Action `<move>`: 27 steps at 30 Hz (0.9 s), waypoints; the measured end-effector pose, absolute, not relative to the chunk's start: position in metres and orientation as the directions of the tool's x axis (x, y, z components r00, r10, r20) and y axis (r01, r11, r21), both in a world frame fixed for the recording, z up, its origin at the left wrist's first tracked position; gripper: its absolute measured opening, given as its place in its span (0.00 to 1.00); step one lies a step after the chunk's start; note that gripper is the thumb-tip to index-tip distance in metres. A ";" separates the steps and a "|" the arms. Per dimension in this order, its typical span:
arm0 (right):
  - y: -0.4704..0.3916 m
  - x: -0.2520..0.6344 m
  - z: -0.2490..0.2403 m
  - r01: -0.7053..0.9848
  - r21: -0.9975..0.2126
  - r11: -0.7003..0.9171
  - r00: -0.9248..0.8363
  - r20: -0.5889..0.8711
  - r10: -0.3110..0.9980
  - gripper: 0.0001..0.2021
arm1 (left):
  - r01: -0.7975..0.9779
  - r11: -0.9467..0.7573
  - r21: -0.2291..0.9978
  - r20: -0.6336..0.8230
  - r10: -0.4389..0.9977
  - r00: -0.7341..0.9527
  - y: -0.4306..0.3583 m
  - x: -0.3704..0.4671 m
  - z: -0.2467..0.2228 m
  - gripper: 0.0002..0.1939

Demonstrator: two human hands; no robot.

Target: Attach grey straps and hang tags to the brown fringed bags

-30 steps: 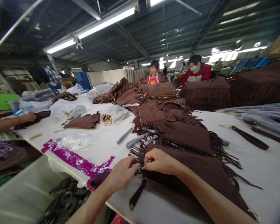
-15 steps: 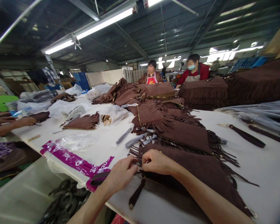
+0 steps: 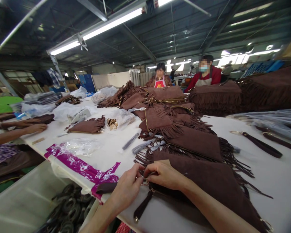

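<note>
At the far left, a co-worker's hands (image 3: 35,128) reach over the white desk (image 3: 254,178), beside a dark brown item (image 3: 45,119). Below the desk edge, a pale bin (image 3: 13,207) holds a heap of dark coiled straps (image 3: 70,207). A strip of purple plastic (image 3: 79,165) lies along the edge, printed with white lettering, but slant and creases keep the words from being read with certainty. Clear plastic (image 3: 81,147) lies against it. Farther back, a white object (image 3: 80,116) bears a dark zigzag mark like an M, near a smaller fringed bag (image 3: 87,126) and a clear bag of gold-coloured pieces (image 3: 112,123).

A dark strap (image 3: 106,187) lies just beside the left hand (image 3: 131,183), whose fingers pinch at a metal clasp (image 3: 145,183). The right hand (image 3: 163,174) meets it there, fingers bent; whether they grip the clasp or the bag cannot be told. The two hands are together at the near left corner of the large brown fringed bag (image 3: 206,179), which lies flat on the desk, a dark zip pull (image 3: 143,206) hanging below. Across the desk, a person's red apron (image 3: 159,83) carries a yellow emblem, too small to read. At right lies a wrist strap (image 3: 262,144).
</note>
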State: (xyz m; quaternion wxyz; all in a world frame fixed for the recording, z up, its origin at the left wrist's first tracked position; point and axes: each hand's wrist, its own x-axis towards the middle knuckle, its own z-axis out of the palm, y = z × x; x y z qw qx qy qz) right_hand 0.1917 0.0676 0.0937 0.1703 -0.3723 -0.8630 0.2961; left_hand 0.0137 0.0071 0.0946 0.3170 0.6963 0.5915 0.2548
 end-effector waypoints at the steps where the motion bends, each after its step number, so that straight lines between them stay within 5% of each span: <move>1: 0.068 0.192 0.092 0.526 -0.639 0.562 -0.685 0.073 0.725 0.08 | 0.632 -0.097 0.769 -0.022 0.984 0.177 0.007 0.013 0.093 0.14; 6: 0.069 0.195 0.086 0.460 -0.672 0.580 -0.730 0.086 0.678 0.07 | 0.263 0.182 0.947 -0.233 0.957 0.175 0.013 0.008 0.095 0.17; 8: 0.070 0.198 0.087 0.431 -0.690 0.581 -0.739 0.099 0.666 0.07 | 0.101 0.396 0.913 -0.409 0.882 0.235 0.018 0.005 0.097 0.21; 11: 0.071 0.200 0.088 0.407 -0.704 0.582 -0.737 0.123 0.664 0.07 | 0.085 0.540 0.837 -0.532 0.770 0.351 0.024 0.004 0.095 0.22; 18: 0.070 0.200 0.089 0.411 -0.714 0.566 -0.727 0.118 0.676 0.05 | 0.195 0.367 0.909 -0.415 0.833 0.366 0.026 0.017 0.074 0.08; 27: 0.079 0.217 0.099 0.427 -0.788 0.444 -0.661 0.063 0.747 0.03 | 0.421 0.046 0.906 -0.095 0.991 0.097 0.036 -0.013 0.096 0.04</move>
